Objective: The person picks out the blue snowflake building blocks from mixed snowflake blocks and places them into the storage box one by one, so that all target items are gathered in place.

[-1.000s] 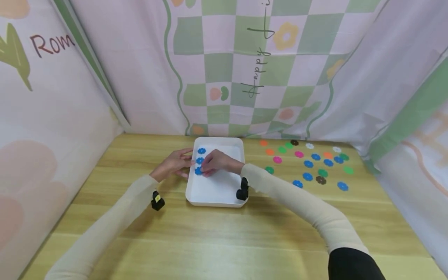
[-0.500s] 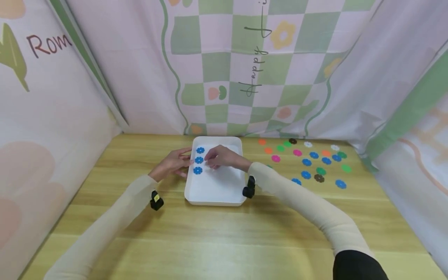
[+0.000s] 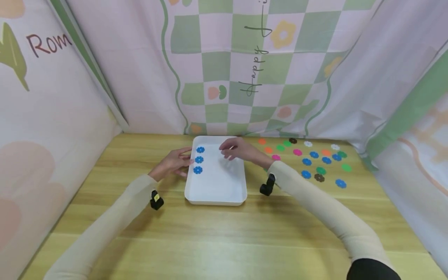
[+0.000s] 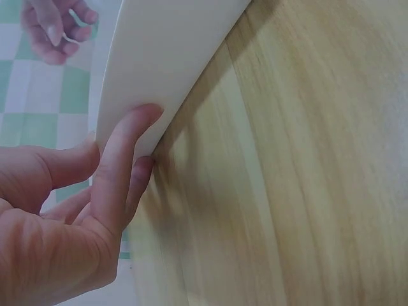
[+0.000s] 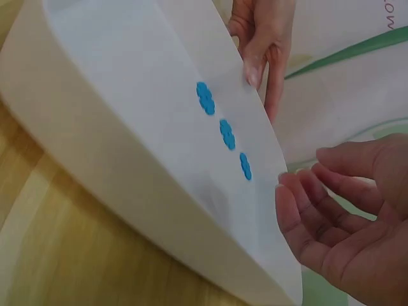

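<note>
A white rectangular tray (image 3: 217, 190) stands on the table. Along its left side lie three blue flower-shaped discs, one far (image 3: 200, 149), one in the middle (image 3: 199, 160) and one near (image 3: 198, 170). My left hand (image 3: 173, 162) holds the tray's left wall, thumb (image 4: 76, 164) at the rim and fingers (image 4: 118, 159) against the outside. Over the tray's right half hovers my right hand (image 3: 241, 149), its fingers loosely bent. Nothing shows between thumb and fingers of the right hand (image 5: 357, 210) in the right wrist view.
Right of the tray, several notched discs are scattered: blue (image 3: 306, 174), brown (image 3: 319, 177), green (image 3: 346, 167), pink (image 3: 297, 152), orange (image 3: 262, 141) and white (image 3: 308, 144). A printed curtain (image 3: 217, 70) borders the wooden table (image 3: 217, 241) at the back.
My right hand has let go of the nearest blue disc in the row and moved right and up, away from it. The left hand stays at the tray's wall.
</note>
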Tool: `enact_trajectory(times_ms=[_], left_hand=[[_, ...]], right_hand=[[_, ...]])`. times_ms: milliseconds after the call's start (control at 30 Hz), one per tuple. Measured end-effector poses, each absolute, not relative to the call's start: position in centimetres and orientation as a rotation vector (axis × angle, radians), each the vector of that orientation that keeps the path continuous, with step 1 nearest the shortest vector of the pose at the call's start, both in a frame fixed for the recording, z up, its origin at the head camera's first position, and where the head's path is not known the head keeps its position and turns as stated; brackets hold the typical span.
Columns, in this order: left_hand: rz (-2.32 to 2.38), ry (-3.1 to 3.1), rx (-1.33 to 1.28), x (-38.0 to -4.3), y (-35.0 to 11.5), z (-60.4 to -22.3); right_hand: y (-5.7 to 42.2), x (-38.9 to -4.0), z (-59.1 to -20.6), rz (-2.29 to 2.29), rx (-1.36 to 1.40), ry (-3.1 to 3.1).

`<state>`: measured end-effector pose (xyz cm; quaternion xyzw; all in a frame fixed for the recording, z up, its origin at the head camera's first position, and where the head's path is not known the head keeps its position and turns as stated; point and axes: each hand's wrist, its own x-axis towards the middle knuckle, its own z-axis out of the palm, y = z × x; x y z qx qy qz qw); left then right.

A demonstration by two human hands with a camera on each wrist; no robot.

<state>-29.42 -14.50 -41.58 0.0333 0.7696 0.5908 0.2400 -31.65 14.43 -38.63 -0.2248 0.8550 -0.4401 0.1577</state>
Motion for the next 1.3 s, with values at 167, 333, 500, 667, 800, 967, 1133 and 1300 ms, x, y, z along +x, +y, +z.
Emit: enact_trajectory(times_ms=[167,333,500,667,800,967,1133,1300], left_hand=[[1.615,2.105,0.076,-29.4,-14.5,-41.6],[1.623,2.091,0.074,-29.4,-14.5,-41.7],[1.627,2.091,0.098,-29.3,-14.5,-41.7],[1.627,2.106,0.097,-29.1,-14.7,-41.5],[1.632,2.099,0.11,-29.1,-14.8,-41.6],[1.629,2.097,0.118,-29.2,-14.8,-41.6],[1.629,2.101,0.116,-29.3,-14.8,-41.8],[1.628,2.1,0.107,-29.4,-14.8,-41.8]], right_hand=[[17.1,-31.9,-38.9,-1.348,-0.662,2.428],[20.4,-31.7,-39.1,-1.379,-0.676,2.482],[24.3,-31.8,-39.7,-1.418,-0.689,2.482],[27.7,-31.3,-39.6,-1.36,-0.603,2.498],[30.2,-30.7,-39.3,-1.272,-0.613,2.544],[32.8,-29.9,-39.3,-1.154,-0.621,2.548],[35.3,-29.2,-39.6,-1.083,-0.677,2.508],[37.5,-28.5,-40.1,-1.079,-0.767,2.392]])
